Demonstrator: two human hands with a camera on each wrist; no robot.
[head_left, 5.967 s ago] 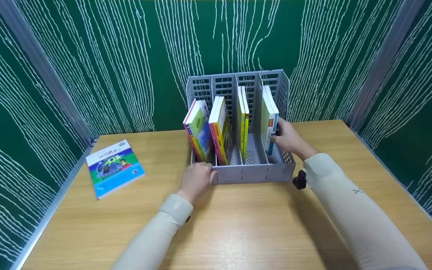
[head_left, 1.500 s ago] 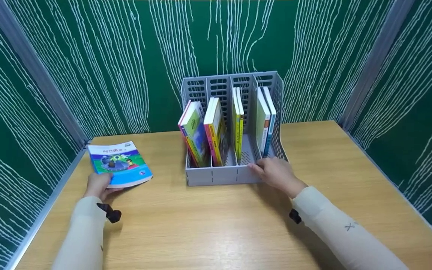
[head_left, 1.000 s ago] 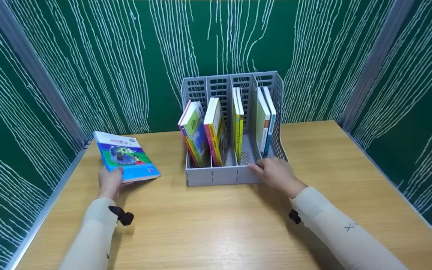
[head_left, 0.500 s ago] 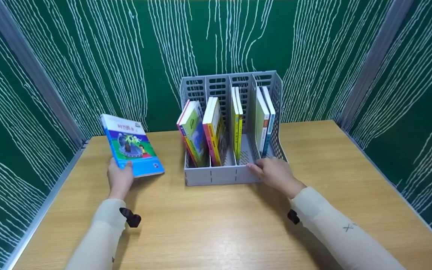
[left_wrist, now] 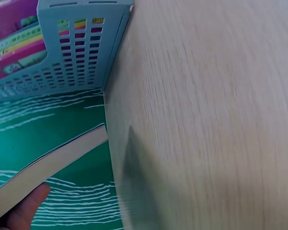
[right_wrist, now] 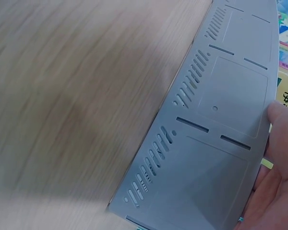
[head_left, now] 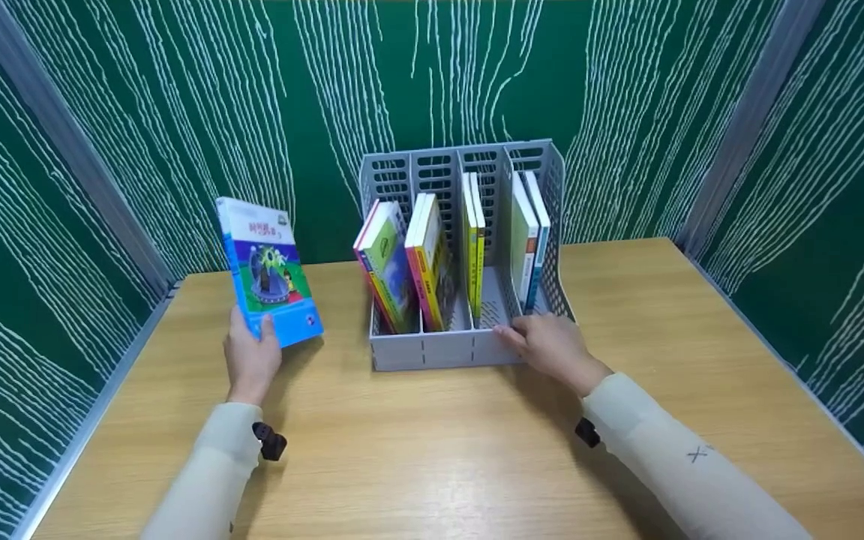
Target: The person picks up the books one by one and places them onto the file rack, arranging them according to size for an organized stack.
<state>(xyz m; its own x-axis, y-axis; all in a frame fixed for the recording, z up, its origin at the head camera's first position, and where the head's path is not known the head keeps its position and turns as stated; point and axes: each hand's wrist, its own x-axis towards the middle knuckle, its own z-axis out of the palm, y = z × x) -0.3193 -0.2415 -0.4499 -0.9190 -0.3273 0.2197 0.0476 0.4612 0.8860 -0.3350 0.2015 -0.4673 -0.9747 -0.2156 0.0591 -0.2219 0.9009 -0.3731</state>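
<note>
My left hand (head_left: pixel 252 358) grips a paperback book (head_left: pixel 274 270) by its lower left part, the thumb on the blue front cover. The book is raised off the table and tilted upright, left of the grey file rack (head_left: pixel 421 352). In the left wrist view, the book's page edge (left_wrist: pixel 62 155) and a finger (left_wrist: pixel 31 206) show near the left side. My right hand (head_left: pixel 552 345) grips the front edge of the rack at its right end. The right wrist view shows the thumb side of that hand on the rim of the slotted grey panel (right_wrist: pixel 221 96).
The rack's compartments hold upright books: leaning green-covered ones (head_left: pixel 387 255), pink-and-yellow-spined ones (head_left: pixel 426 262), slim yellow ones (head_left: pixel 475 247) and white and blue ones (head_left: pixel 529 240). Green walls with white lines stand behind and beside the wooden table (head_left: pixel 432 457).
My left hand let go of the rack's front left corner, took the book from the table, then lifted, tilted and moved it rightward. My right hand went from the right-hand books to the rack's front edge.
</note>
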